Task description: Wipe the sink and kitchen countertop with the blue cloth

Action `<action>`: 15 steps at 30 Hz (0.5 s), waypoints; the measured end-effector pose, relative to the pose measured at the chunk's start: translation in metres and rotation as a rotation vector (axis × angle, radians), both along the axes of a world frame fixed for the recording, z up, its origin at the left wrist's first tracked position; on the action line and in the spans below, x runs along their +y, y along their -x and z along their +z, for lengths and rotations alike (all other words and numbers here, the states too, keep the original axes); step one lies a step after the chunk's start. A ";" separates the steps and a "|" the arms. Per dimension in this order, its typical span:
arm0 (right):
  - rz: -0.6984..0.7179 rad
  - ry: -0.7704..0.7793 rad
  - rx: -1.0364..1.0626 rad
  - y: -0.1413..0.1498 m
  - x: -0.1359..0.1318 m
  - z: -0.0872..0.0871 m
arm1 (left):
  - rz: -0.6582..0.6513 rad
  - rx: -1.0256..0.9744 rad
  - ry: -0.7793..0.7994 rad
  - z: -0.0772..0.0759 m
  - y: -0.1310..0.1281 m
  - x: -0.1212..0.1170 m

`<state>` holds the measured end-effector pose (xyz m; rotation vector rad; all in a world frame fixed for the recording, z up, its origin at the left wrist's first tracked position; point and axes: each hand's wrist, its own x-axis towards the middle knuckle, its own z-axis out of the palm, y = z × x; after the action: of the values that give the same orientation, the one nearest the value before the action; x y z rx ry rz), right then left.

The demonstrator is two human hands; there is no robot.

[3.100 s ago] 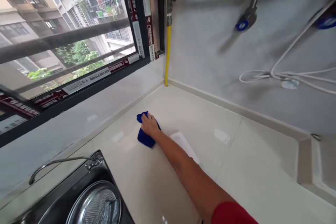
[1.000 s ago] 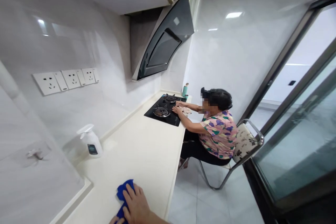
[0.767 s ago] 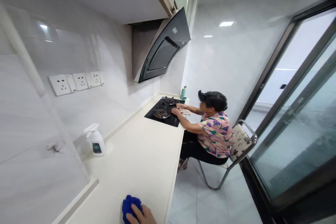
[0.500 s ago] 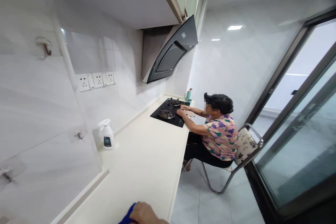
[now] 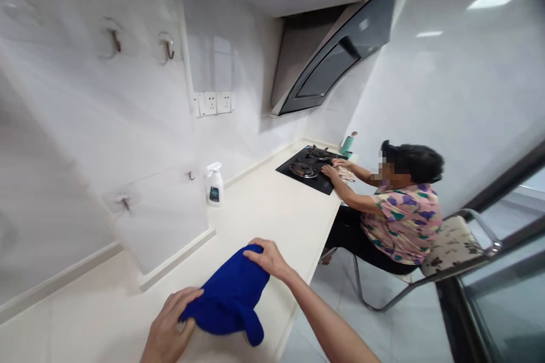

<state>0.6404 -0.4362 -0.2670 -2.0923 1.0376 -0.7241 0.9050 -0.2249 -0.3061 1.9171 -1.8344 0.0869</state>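
Note:
A blue cloth (image 5: 230,298) is stretched out just above the cream countertop (image 5: 272,210) near its front edge. My left hand (image 5: 170,329) pinches the cloth's near left corner. My right hand (image 5: 268,257) grips its far right corner, with the fingers closed over the fabric. Part of the cloth hangs down at the lower right.
A white spray bottle (image 5: 214,184) stands by the wall. Further along, a seated person (image 5: 395,210) has both hands on a black gas hob (image 5: 310,169), with a green bottle (image 5: 348,143) behind it. A range hood (image 5: 336,57), sockets (image 5: 215,103) and wall hooks (image 5: 114,39) line the wall.
The view swung left and down. My left hand has come in and taken the cloth. The cloth, earlier bunched under my right hand, is now spread between both hands.

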 end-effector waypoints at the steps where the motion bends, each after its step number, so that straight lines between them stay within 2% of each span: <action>1: -0.031 0.013 0.024 -0.001 -0.006 -0.009 | 0.037 0.004 -0.020 -0.001 -0.001 0.003; 4: -0.137 0.074 0.111 -0.004 -0.010 -0.038 | 0.119 -0.003 -0.021 -0.014 -0.002 0.012; 6: -0.149 0.107 0.151 -0.009 0.002 -0.058 | 0.158 -0.026 -0.004 -0.025 0.003 0.017; 8: -0.093 0.147 0.193 -0.018 0.025 -0.080 | 0.183 -0.048 0.011 -0.037 0.016 0.016; 12: 0.132 0.249 0.379 -0.038 0.074 -0.124 | 0.170 -0.071 0.026 -0.056 0.051 0.000; 15: 0.215 0.285 0.450 -0.036 0.090 -0.139 | 0.114 -0.094 0.047 -0.066 0.070 -0.021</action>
<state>0.6764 -0.3458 -0.4055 -2.6453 0.9564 -0.3111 0.8348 -0.2459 -0.3724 2.0145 -1.7653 0.2597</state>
